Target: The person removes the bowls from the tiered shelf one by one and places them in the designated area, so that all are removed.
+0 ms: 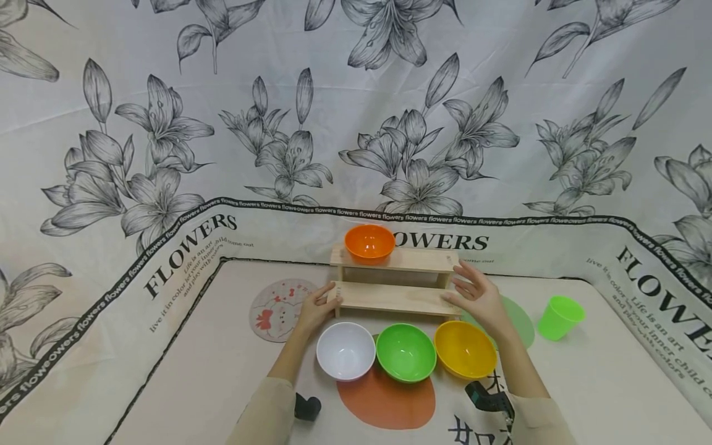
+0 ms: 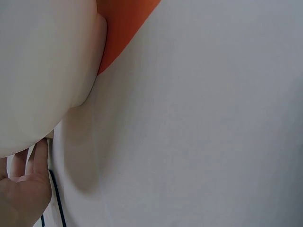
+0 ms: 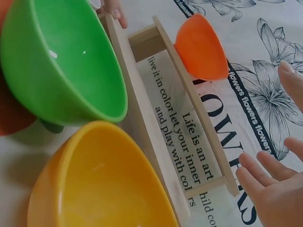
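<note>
Currently, my left hand [image 1: 314, 308] touches the left end of the wooden rack [image 1: 389, 298] behind the green bowl [image 1: 406, 352]; I cannot tell whether it grips. My right hand [image 1: 478, 298], fingers spread, holds nothing. One-sided pushing could skew the rack, dislodging the orange bowl [image 1: 369, 245] on top.

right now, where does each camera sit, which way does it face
Head: on the head, facing forward and down at the wooden shelf; left hand, right hand and sleeves show.
Left wrist: worn there, facing the white bowl and tabletop; the left hand partly shows.
Right wrist: worn there, facing the green bowl and yellow bowl; both hands partly show.
Shared by head and right wrist: the orange bowl.
</note>
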